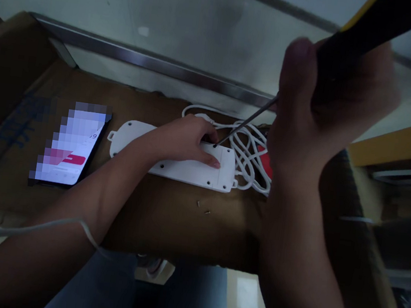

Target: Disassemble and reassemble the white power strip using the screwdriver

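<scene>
A white power strip (188,173) lies with its screw-holed back facing up. Across its right half rests my left hand (184,140), thumb pressed on the casing and fingers curled at the far edge. In my right hand (328,114), raised at the right, is a screwdriver (373,29) with a black and yellow handle. Its thin shaft slants down to a hole near the strip's far edge, by my left fingertips. How far the tip sits in the hole cannot be made out. Two small screws (203,208) lie on the brown cardboard surface (167,214) in front of the strip.
A white cord (248,172) is coiled right of the strip, beside something red (265,162). At the left lies a lit phone (72,159). Cardboard walls (7,52) rise at both sides, and a pale panel (207,28) stands behind. A thin pale cable (29,229) crosses my left forearm.
</scene>
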The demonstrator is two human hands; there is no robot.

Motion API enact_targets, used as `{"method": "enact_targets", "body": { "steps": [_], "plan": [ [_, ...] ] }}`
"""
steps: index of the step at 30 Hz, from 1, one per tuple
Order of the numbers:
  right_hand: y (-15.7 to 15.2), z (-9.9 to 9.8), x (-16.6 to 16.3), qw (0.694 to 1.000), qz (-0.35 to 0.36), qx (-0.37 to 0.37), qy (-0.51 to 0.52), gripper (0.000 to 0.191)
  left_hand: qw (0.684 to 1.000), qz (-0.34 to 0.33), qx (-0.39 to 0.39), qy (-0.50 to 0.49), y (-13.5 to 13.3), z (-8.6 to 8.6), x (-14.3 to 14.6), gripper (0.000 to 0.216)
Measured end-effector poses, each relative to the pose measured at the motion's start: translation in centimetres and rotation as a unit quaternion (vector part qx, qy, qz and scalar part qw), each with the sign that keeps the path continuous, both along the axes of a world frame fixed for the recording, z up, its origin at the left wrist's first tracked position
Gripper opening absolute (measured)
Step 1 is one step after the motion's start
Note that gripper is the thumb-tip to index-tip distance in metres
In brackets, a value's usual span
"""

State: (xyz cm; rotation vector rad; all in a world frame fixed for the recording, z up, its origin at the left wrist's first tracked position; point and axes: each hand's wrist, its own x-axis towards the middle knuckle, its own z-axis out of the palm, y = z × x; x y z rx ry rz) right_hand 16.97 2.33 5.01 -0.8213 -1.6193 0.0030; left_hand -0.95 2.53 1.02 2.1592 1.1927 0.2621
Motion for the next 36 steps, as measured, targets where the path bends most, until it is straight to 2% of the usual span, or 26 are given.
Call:
{"method": "enact_targets", "body": {
  "steps": [17, 22, 36],
  "plan": [
    [-0.13, -0.03, -0.22, 0.999, -0.015, 0.033, -0.008, 0.038, 1.000, -0.009, 0.019, -0.005, 0.35, -0.49, -0.12, 0.058],
    [-0.53, 0.08, -0.41, 1.000, -0.021, 0.014, 0.000, 0.035, 1.000, -0.005, 0.011, -0.004, 0.30, -0.50, -0.16, 0.058],
    [-0.40, 0.28, -0.14, 0.999, -0.035, 0.023, -0.020, 0.037, 1.000, -0.005, 0.008, -0.009, 0.35, -0.57, -0.25, 0.059]
  ]
}}
